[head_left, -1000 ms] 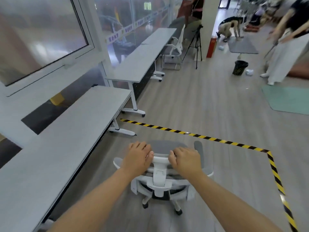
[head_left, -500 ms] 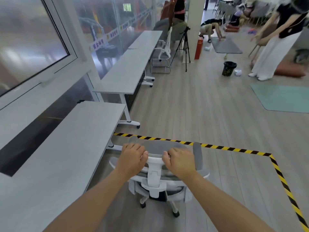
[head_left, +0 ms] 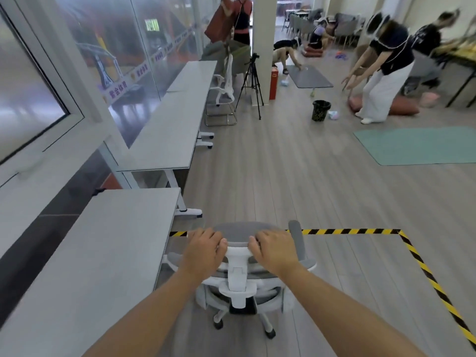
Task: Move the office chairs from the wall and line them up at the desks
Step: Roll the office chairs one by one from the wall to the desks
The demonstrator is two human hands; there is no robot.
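Both hands are gripping the top of a grey-and-white office chair (head_left: 238,269) from behind. The left hand (head_left: 203,249) is curling over the left end of the headrest (head_left: 238,237), and the right hand (head_left: 277,249) is curling over the right end, fingers wrapped forward across the grey pad. The chair is standing on the wood-look floor (head_left: 296,176) just right of the near desk (head_left: 103,253), its seat facing away from the wearer. A strip of yellow-and-black tape (head_left: 360,231) is running across the floor just beyond the headrest and turning toward the camera at the right. Further along the glass wall a second desk (head_left: 175,130) is sitting in line with the near one, and another white chair (head_left: 225,86) is parked beside the far desk (head_left: 195,73). A tripod (head_left: 251,83) is standing near that chair. A black bin (head_left: 320,110) is sitting on the floor beyond, with several people moving behind it, blurred.
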